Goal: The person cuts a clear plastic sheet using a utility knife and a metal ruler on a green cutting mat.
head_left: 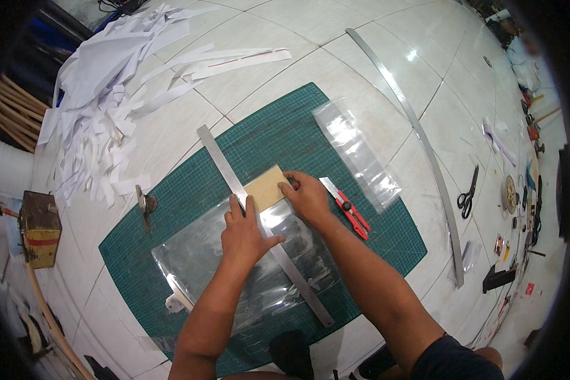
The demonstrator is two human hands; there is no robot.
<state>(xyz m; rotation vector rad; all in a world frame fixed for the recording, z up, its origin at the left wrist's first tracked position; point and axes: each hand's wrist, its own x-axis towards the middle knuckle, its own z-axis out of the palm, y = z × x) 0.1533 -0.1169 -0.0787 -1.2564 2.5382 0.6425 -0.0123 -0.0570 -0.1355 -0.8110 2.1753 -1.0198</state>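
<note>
A steel ruler (pixel 220 159) lies slantwise across a clear plastic sheet (pixel 193 237) on the green cutting mat (pixel 183 196). My left hand (pixel 242 233) presses on the ruler from above, fingers stretched out and thumb spread over it. Against the ruler's right side sits a small tan rectangular board (pixel 266 188). The fingers of my right hand (pixel 307 197) pinch that board at its right edge. To the right of this hand rests a red utility knife (pixel 348 209) with its blade out. A clear plastic strip (pixel 358 155) lies farther right on the mat.
White paper offcuts (pixel 101 76) pile up on the tiled floor at far left. A long metal strip (pixel 418 126) curves along the right, with black scissors (pixel 467 193) beyond it. A metal clip (pixel 147 201) and a white clip (pixel 176 303) are on the mat's left part.
</note>
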